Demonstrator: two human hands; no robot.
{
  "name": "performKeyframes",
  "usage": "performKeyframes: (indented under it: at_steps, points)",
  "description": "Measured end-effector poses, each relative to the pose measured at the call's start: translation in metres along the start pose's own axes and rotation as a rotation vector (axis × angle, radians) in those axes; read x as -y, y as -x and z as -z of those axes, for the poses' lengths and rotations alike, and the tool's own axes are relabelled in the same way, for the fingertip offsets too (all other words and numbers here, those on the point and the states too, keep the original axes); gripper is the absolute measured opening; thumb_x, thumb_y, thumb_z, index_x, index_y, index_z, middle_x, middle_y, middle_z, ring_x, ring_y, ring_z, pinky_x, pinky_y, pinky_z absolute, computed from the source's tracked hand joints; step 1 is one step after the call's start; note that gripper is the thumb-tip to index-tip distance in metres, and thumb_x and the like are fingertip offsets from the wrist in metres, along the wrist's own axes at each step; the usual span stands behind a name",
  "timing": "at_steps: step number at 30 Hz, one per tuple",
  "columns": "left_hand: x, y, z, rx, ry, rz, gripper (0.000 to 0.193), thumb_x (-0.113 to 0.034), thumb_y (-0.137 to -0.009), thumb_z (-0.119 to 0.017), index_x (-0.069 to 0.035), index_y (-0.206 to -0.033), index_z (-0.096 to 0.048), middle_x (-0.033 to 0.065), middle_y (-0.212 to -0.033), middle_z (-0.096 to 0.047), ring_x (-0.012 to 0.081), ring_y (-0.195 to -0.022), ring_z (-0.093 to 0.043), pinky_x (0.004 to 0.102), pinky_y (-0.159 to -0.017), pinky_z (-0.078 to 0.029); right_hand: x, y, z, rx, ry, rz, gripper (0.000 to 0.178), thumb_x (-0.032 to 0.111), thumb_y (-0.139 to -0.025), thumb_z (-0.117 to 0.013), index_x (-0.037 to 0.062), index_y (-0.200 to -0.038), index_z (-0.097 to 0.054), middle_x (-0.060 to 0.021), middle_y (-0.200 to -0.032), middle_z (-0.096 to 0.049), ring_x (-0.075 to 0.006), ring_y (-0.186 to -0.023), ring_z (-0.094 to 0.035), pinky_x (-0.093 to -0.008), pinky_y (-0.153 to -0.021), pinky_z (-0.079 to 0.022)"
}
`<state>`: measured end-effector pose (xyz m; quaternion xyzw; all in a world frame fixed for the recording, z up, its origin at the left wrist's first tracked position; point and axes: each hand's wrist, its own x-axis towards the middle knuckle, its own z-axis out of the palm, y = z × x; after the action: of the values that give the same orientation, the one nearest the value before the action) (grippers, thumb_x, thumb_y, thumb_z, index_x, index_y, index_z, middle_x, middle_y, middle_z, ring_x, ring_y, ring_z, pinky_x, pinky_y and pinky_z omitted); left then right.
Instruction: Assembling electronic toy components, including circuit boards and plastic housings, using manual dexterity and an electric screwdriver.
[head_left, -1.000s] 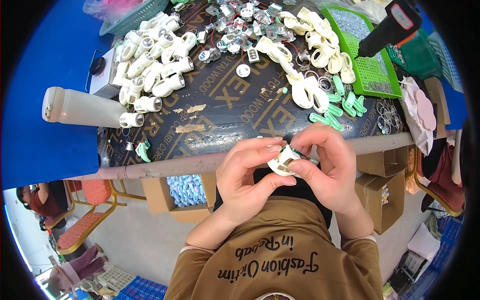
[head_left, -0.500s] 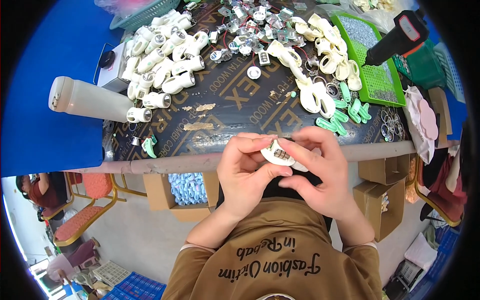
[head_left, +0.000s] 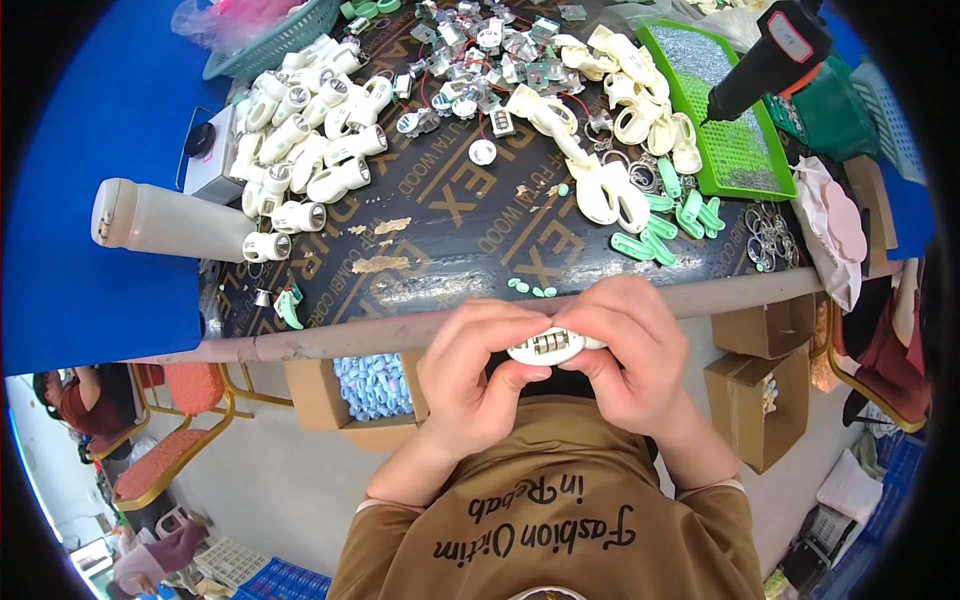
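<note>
Just past the table's front edge, a white oval flashlight housing [head_left: 552, 346] is held between both hands. A row of small silvery metal parts shows in its upward face. My left hand [head_left: 472, 372] pinches the housing's left end between thumb and fingers. At the other end, my right hand [head_left: 634, 350] closes thumb and fingers on it, partly hiding that end. Several small mint-green pieces [head_left: 521, 287] lie on the table beyond my fingers. A heap of assembled white flashlights [head_left: 318, 130] is at the left.
Clear modules with red wires [head_left: 480, 60] lie at the back, beside cream shell halves [head_left: 600, 190]. Mint-green clips [head_left: 632, 246] and key rings [head_left: 770, 235] are at the right. A black electric screwdriver [head_left: 770, 55] hangs over a green tray [head_left: 745, 172] of screws. A white bottle [head_left: 170, 220] lies left.
The housing has turned from a tilt to nearly level, its row of metal parts facing up. Both hands sit slightly lower, and the small green pieces at the edge have come into view.
</note>
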<state>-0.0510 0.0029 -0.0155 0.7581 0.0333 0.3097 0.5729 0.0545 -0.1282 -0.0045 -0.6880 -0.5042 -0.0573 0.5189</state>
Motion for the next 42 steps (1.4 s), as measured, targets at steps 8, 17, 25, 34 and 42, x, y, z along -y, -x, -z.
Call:
performKeyframes:
  at_steps: [8,17,25,34,42]
  points:
    - [-0.002,0.013,0.02,0.496,0.851,0.761,0.056,-0.049,-0.087,-0.053,0.0,-0.114,-0.048,0.0051,-0.093,-0.056,0.0099,-0.081,-0.054,0.023,-0.067,-0.044,0.005,0.016,0.029,0.367,-0.238,-0.129,0.034,0.019,-0.068,-0.073,0.0096,-0.099,-0.064,-0.0044,-0.092,-0.057,-0.0217,-0.087,-0.053,-0.0349,-0.077,-0.041]
    - [0.008,0.02,0.014,0.494,1.242,0.797,0.038,-0.028,-0.089,-0.056,-0.004,-0.114,-0.04,0.0132,-0.084,-0.058,0.0114,-0.066,-0.054,0.0183,-0.048,-0.037,-0.013,0.021,0.027,-0.042,-0.196,-0.255,0.036,0.008,-0.07,-0.068,0.0001,-0.103,-0.058,-0.0124,-0.101,-0.06,-0.0272,-0.094,-0.056,-0.0353,-0.083,-0.043]
    - [-0.004,0.006,0.006,0.369,0.94,0.82,0.039,-0.013,-0.088,-0.05,0.004,-0.122,-0.041,0.0186,-0.09,-0.058,0.0142,-0.067,-0.056,0.0185,-0.048,-0.04,-0.009,-0.007,0.007,0.133,-0.433,-0.544,0.018,-0.001,-0.079,-0.057,0.0006,-0.097,-0.06,-0.0066,-0.087,-0.057,-0.0141,-0.076,-0.055,-0.0248,-0.064,-0.044]
    - [-0.002,0.006,-0.001,0.273,0.398,0.693,0.036,-0.003,-0.086,-0.05,-0.002,-0.122,-0.044,0.0068,-0.088,-0.058,0.0073,-0.07,-0.053,0.0184,-0.053,-0.039,-0.007,-0.035,-0.002,0.237,-0.094,-0.317,0.027,0.014,-0.073,-0.071,0.0033,-0.094,-0.057,-0.0041,-0.075,-0.049,-0.011,-0.057,-0.045,-0.0237,-0.05,-0.038]
    - [-0.01,-0.003,-0.006,0.238,-0.068,0.404,0.036,-0.001,-0.079,-0.054,0.002,-0.115,-0.048,0.0085,-0.094,-0.06,0.0186,-0.087,-0.058,0.0298,-0.079,-0.043,-0.009,-0.032,0.001,0.16,-0.128,-0.423,0.019,0.01,-0.071,-0.072,0.0022,-0.076,-0.055,-0.0008,-0.068,-0.048,-0.0094,-0.056,-0.042,-0.0221,-0.049,-0.034]
